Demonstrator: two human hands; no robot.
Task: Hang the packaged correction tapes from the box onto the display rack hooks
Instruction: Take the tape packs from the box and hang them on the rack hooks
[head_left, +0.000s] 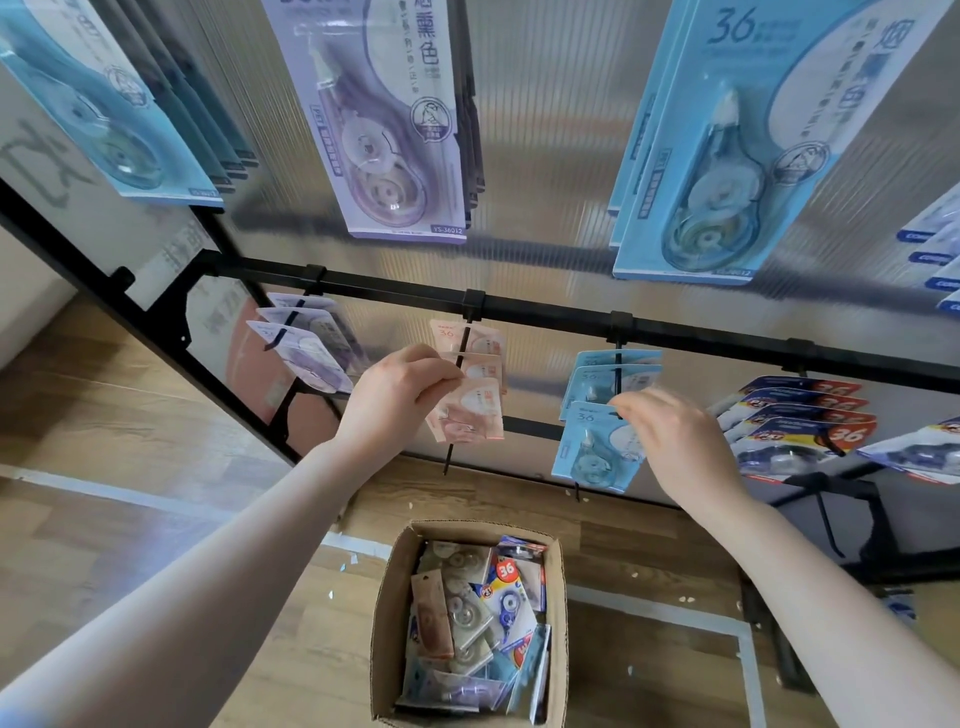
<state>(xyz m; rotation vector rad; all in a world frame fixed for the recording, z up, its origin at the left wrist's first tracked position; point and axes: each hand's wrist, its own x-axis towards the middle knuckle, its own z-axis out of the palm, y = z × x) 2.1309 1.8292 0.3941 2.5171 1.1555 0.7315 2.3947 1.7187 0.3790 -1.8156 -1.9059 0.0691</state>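
My left hand (400, 395) pinches the top of a pink correction tape pack (470, 413) on a black hook (457, 395) of the lower rail, with two more pink packs behind it. My right hand (675, 441) pinches the upper edge of a light blue pack (592, 449) on the neighbouring hook, in front of two other blue packs. An open cardboard box (387, 623) on the floor below holds several mixed packs.
The black rail (545, 312) also carries purple packs (306, 348) at left and red-and-white packs (795, 431) at right. Larger purple (384, 119) and blue packs (727, 156) hang on the row above. A black rack foot (857, 525) stands at right on the wooden floor.
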